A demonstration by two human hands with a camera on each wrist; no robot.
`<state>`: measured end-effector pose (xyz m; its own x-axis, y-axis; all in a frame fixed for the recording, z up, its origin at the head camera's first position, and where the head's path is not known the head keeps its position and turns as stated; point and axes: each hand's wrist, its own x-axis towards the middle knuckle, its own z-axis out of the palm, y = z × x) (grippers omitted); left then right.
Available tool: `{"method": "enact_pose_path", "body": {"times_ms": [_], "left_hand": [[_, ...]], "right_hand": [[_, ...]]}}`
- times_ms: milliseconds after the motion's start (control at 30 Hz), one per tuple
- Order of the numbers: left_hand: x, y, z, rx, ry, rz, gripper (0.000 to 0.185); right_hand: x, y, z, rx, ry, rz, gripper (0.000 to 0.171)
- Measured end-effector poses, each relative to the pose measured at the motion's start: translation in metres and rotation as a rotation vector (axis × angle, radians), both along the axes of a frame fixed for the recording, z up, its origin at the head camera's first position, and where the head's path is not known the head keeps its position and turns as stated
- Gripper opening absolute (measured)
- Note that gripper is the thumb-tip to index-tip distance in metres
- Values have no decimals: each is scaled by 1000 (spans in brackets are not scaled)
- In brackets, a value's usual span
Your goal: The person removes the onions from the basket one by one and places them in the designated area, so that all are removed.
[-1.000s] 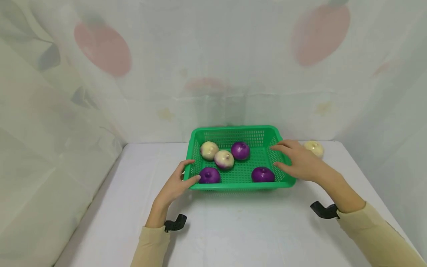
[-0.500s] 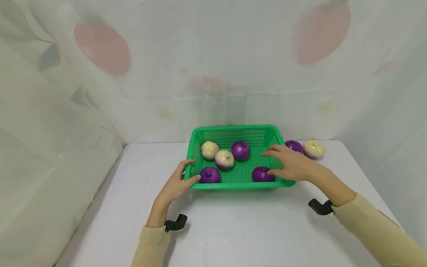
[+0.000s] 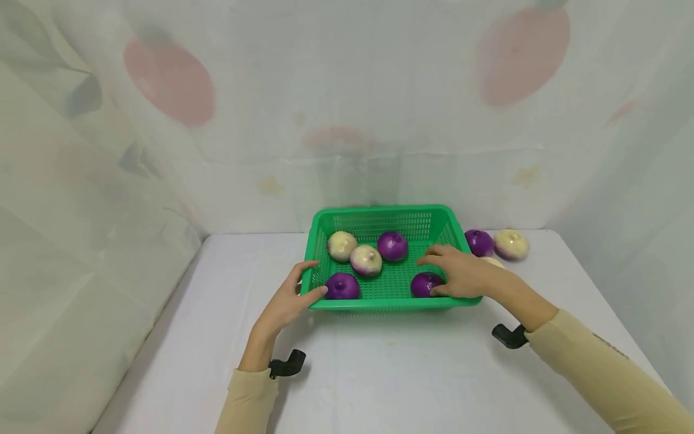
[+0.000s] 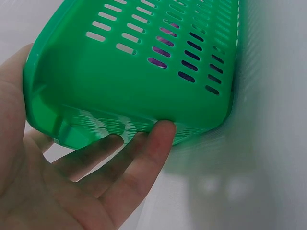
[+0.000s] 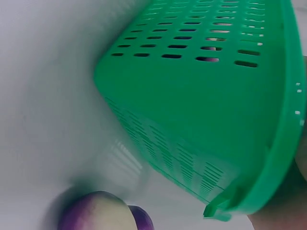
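- The fingers of the right hand (image 3: pixel 461 276) are curled over the near-right purple onion (image 3: pixel 425 283) inside the green basket (image 3: pixel 379 215), touching it; whether a full grip is closed round it cannot be told, since the palm hides the far side of the contact.
- If only the fingertips bear on the onion, it could be rolled away across the perforated floor (the skin looks smooth and the shape is round), toward the purple onion at the near left (image 3: pixel 341 286).
- The right wrist lies over the basket's right rim, so the rim could be pressed down or caught as the hand is lifted.
- The left hand (image 3: pixel 287 301) is held relaxed against the basket's near-left corner, thumb by the rim and fingers (image 4: pixel 144 158) under the wall; the basket is steadied, not clamped, so a sideways push could slide it on the white table (image 3: pixel 379 374).
- Three loose onions (image 3: pixel 494 245) lie on the table just right of the basket, and could be knocked toward the far edge if the basket is shifted that way.
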<state>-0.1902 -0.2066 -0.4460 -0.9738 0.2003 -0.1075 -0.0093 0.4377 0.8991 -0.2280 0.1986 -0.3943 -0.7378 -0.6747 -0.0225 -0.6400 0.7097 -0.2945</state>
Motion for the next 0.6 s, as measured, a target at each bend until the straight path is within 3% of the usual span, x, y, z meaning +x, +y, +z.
{"method": "enact_pose_path", "body": {"times_ms": [600], "left_hand": [[1, 1, 3, 15, -6, -2, 70]], "right_hand": [[-11, -20, -13, 94, -30, 35, 53]]}}
